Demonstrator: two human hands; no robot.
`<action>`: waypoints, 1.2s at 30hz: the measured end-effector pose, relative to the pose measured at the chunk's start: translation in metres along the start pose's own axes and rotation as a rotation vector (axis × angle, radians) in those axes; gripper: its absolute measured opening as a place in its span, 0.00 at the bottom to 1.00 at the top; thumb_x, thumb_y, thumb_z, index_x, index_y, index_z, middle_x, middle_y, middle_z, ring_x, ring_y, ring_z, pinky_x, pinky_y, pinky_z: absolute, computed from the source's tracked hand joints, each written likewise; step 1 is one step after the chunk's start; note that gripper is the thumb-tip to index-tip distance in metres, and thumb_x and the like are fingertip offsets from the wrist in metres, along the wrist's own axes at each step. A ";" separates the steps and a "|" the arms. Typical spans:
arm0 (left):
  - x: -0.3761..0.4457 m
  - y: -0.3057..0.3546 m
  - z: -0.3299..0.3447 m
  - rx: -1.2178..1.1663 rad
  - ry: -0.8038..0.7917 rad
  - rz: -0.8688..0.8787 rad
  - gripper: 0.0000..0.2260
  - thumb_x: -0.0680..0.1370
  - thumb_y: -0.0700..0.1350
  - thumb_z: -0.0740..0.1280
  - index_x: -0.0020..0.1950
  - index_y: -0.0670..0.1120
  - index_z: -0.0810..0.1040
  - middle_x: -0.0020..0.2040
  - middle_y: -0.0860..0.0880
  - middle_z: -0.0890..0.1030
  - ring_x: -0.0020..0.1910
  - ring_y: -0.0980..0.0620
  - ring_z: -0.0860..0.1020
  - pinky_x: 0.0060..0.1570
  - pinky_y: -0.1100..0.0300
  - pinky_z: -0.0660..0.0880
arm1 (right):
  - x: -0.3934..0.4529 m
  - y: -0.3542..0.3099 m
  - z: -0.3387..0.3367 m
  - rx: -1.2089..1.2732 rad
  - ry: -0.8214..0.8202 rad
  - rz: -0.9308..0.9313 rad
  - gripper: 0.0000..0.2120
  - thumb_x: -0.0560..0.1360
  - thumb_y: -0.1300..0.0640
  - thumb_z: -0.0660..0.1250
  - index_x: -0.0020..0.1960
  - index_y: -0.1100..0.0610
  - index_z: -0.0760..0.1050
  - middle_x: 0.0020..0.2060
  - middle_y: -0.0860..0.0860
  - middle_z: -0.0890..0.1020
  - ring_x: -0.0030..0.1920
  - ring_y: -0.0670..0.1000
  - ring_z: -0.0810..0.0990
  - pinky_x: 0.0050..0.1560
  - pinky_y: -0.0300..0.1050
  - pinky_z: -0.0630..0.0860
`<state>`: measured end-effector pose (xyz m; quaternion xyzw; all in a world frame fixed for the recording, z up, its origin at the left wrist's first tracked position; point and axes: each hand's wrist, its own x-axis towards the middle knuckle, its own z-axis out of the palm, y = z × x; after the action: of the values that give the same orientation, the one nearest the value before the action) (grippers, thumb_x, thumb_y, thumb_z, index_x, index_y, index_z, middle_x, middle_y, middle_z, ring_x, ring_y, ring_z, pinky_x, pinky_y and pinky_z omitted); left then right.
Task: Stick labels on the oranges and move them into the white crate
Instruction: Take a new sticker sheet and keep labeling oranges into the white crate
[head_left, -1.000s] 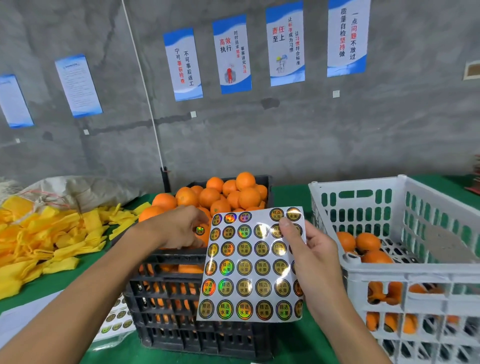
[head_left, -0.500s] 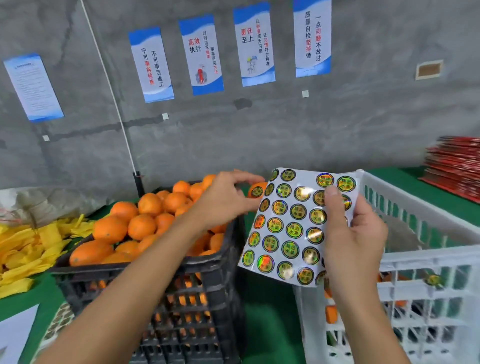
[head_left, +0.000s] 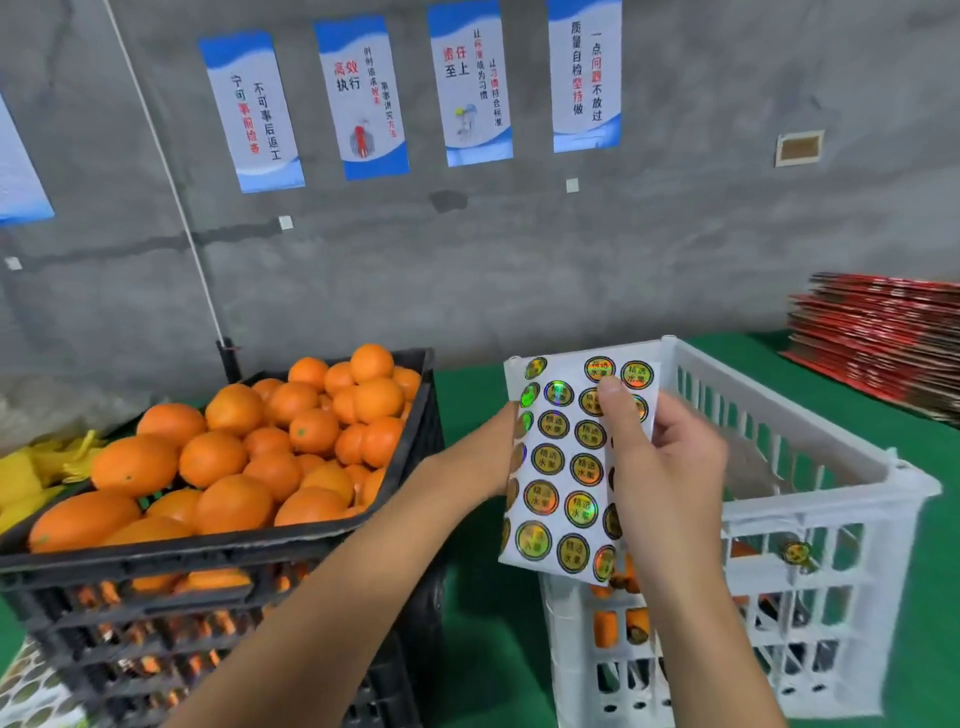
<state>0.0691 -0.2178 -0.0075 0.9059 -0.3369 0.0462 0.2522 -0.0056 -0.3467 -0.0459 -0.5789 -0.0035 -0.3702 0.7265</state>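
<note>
Your right hand (head_left: 670, 467) pinches the label sheet (head_left: 563, 467) at centre frame; your left hand (head_left: 498, 447) sits hidden behind it, grip indeterminate. Risk: the sheet curls and labels crease, or an orange drops unlabelled into the white crate (head_left: 831, 499).

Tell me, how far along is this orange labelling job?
Early days. A few oranges already show through the white crate slats. The right hand holds the sticker sheet over it; the left hand is mostly hidden behind the sheet. The black crate is still heaped with oranges.
</note>
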 end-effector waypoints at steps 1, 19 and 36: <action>-0.004 0.002 -0.007 -0.009 0.043 -0.035 0.12 0.82 0.46 0.62 0.59 0.41 0.79 0.52 0.50 0.84 0.54 0.66 0.79 0.60 0.72 0.69 | 0.000 -0.001 0.000 0.005 -0.004 0.002 0.09 0.82 0.50 0.68 0.47 0.52 0.84 0.42 0.49 0.89 0.42 0.53 0.88 0.40 0.56 0.86; -0.158 -0.043 -0.066 -0.143 0.783 0.118 0.11 0.77 0.46 0.74 0.59 0.48 0.85 0.60 0.57 0.83 0.65 0.58 0.78 0.63 0.69 0.71 | -0.080 -0.001 0.111 0.037 -0.501 -0.004 0.09 0.82 0.51 0.68 0.46 0.55 0.81 0.37 0.51 0.87 0.37 0.51 0.87 0.32 0.41 0.80; -0.187 -0.086 -0.059 -0.146 0.874 0.068 0.07 0.81 0.42 0.70 0.55 0.45 0.87 0.53 0.57 0.86 0.57 0.54 0.83 0.57 0.63 0.77 | -0.102 0.010 0.141 -0.128 -0.650 -0.247 0.22 0.86 0.46 0.55 0.40 0.60 0.66 0.28 0.54 0.65 0.29 0.55 0.64 0.31 0.56 0.65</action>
<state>-0.0152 -0.0238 -0.0397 0.7697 -0.2307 0.4091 0.4325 -0.0148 -0.1730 -0.0525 -0.7059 -0.2813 -0.2511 0.5995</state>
